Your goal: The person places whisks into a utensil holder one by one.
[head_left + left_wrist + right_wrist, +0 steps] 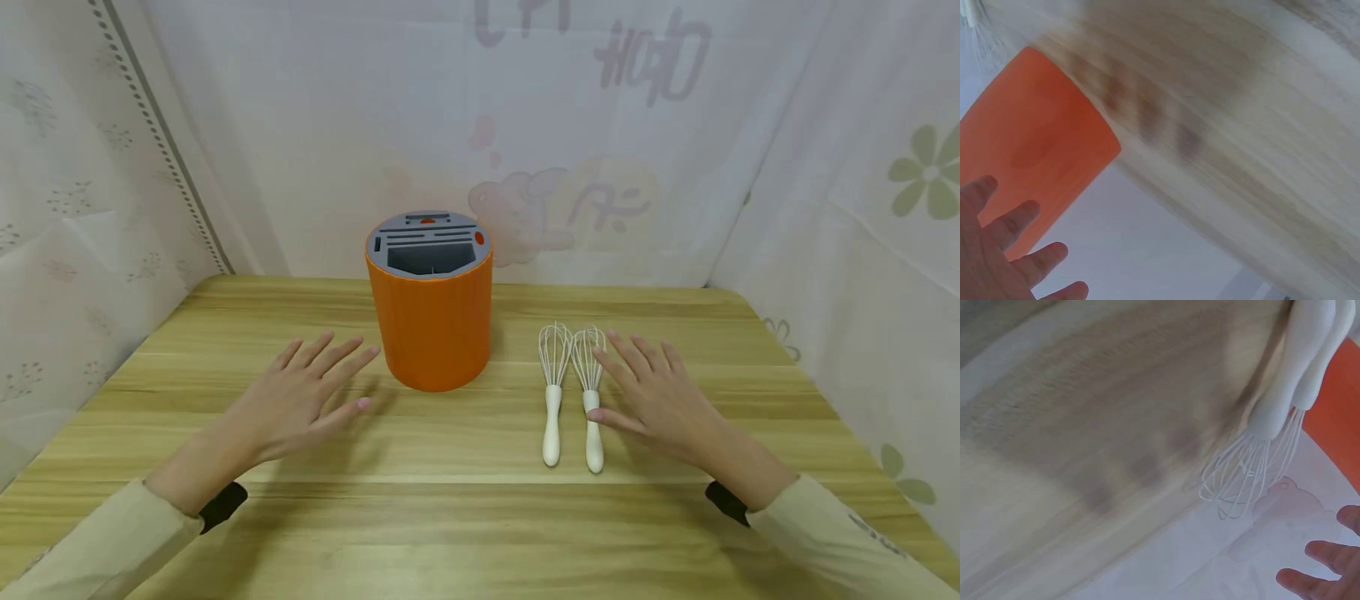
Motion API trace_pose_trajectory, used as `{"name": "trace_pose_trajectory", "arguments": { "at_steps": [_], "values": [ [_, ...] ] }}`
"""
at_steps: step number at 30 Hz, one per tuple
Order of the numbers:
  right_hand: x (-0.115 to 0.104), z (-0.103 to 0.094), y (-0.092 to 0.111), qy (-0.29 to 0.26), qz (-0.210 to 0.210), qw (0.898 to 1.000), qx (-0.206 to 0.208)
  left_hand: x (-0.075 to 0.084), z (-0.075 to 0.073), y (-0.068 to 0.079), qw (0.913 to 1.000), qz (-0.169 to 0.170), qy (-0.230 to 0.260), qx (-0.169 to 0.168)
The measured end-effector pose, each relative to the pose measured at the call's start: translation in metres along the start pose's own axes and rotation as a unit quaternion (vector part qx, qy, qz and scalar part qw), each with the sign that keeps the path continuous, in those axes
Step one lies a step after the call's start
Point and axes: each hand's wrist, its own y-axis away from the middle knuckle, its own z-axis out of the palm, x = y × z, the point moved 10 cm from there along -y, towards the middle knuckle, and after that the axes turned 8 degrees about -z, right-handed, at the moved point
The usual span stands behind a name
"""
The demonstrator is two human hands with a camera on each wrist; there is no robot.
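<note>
An orange cylindrical holder (pixel 435 333) with a slotted grey top stands upright toward the back of the table. To its right lie two white whisks, a left one (pixel 552 425) and a right one (pixel 593 433), side by side with wire heads pointing away. My left hand (pixel 296 400), fingers spread and straight, hovers left of the holder and holds nothing. Over the right whisk's side hovers my right hand (pixel 656 400), also spread and holding nothing; its thumb overlaps that whisk's handle in the head view. In the right wrist view the whisks (pixel 1300 362) appear apart from the fingers.
The wooden table (pixel 450 533) has its back edge against a pale printed curtain (pixel 300 125). More curtain hangs along the left and right sides. A dark band (pixel 223 507) sits at the left wrist, another (pixel 726 502) at the right.
</note>
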Motion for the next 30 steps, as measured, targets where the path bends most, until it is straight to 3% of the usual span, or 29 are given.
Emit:
{"name": "trace_pose_trajectory", "arguments": {
  "at_steps": [10,19,23,30],
  "values": [
    [0.003,-0.014,-0.020,-0.056,-0.012,0.998,0.029,-0.005,-0.011,-0.007,0.9997,-0.013,0.020,-0.001],
    [0.006,-0.027,-0.046,-0.129,-0.020,0.990,0.057,-0.019,-0.020,-0.017,0.9962,-0.030,0.082,-0.010],
    [0.010,-0.028,-0.060,-0.161,-0.001,0.986,0.052,-0.030,-0.023,-0.022,0.9914,-0.054,0.118,-0.015],
    [0.017,-0.035,-0.084,-0.245,0.039,0.967,0.058,-0.043,-0.036,-0.037,0.9773,-0.083,0.194,0.019]
  ]
}}
